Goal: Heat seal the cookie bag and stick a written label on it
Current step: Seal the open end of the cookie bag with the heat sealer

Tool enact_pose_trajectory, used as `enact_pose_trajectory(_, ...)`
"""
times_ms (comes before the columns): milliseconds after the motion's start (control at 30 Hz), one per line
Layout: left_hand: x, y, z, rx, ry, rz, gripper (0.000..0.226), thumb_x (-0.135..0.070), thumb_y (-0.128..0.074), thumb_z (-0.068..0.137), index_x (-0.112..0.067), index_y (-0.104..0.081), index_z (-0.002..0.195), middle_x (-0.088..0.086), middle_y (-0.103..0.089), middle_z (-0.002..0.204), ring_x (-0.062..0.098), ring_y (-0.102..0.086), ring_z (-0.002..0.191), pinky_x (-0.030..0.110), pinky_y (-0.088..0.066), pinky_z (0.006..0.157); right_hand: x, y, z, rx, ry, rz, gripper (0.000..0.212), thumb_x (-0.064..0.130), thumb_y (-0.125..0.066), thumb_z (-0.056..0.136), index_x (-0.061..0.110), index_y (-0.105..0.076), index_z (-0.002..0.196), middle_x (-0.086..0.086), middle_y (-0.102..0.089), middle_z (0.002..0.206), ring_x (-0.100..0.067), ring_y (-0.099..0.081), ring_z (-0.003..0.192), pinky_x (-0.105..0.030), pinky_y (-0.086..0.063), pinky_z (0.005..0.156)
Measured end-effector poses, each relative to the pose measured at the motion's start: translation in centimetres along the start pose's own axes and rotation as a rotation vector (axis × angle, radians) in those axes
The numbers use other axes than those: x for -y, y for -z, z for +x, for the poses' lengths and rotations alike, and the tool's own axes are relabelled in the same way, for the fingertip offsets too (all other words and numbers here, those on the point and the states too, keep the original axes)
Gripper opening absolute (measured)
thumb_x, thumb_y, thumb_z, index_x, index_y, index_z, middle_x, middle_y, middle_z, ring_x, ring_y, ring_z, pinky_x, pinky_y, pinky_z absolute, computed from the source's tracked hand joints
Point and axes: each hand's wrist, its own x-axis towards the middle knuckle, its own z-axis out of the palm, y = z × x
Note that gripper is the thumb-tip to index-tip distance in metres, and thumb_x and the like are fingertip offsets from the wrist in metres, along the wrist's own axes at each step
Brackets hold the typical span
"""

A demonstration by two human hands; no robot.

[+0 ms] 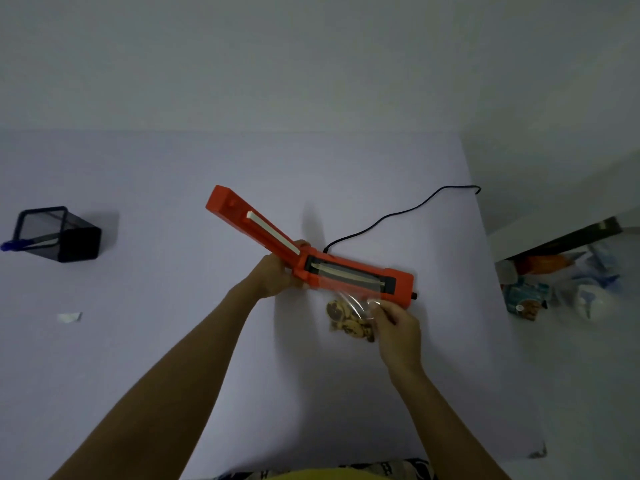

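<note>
An orange heat sealer (398, 280) lies mid-table with its upper arm (239, 216) raised and swung up to the left. A clear plastic bag of chocolate-chip cookies (348, 320) lies in front of it, its open end laid over the sealing strip (341, 271). My left hand (275, 277) grips the sealer at the hinge end, by the base of the raised arm. My right hand (398, 327) pinches the bag's right edge. A small white label (69, 317) lies on the table at the left.
A black mesh pen holder (57, 233) with a blue pen (14, 244) stands at far left. The sealer's black cord (398, 214) runs off the table's right edge. Packets and bags (561, 289) lie on the floor beyond that edge.
</note>
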Motion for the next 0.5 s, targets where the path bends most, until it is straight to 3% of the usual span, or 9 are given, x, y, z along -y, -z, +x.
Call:
enact_pose_trajectory(133, 0.1, 0.2, 0.0, 0.002, -0.021, 0.026, 0.076, -0.031, -0.083, 0.067, -0.022, -0.046, 0.134, 0.004, -0.056, 0.13, 0.025, -0.051, 0.121, 0.05, -0.04, 0.107, 1.8, 0.2, -0.3, 0.01, 0.074, -0.026, 0.012, 0.022, -0.062, 0.091, 0.024, -0.074, 0.089, 0.006, -0.072, 0.079, -0.01, -0.068, 0.073, -0.026, -0.055, 0.062)
enact_pose_trajectory(333, 0.0, 0.1, 0.0, -0.008, -0.042, 0.017, 0.079, -0.034, -0.081, 0.063, -0.021, -0.046, 0.132, 0.005, -0.056, 0.128, 0.027, -0.052, 0.119, 0.049, -0.042, 0.105, 3.6, -0.3, -1.0, 0.04, 0.149, -0.037, 0.013, 0.022, -0.062, 0.092, 0.018, -0.074, 0.09, 0.007, -0.072, 0.079, 0.0, -0.067, 0.072, -0.012, -0.05, 0.058)
enact_pose_trajectory(500, 0.2, -0.1, -0.1, -0.02, -0.042, 0.03, 0.076, -0.032, -0.081, 0.064, -0.021, -0.047, 0.132, 0.006, -0.057, 0.128, 0.028, -0.053, 0.119, 0.05, -0.041, 0.105, 4.6, -0.1, -1.9, 0.056, 0.17, -0.01, 0.012, 0.02, -0.061, 0.092, 0.022, -0.073, 0.089, 0.006, -0.071, 0.075, 0.0, -0.066, 0.066, -0.013, -0.049, 0.056)
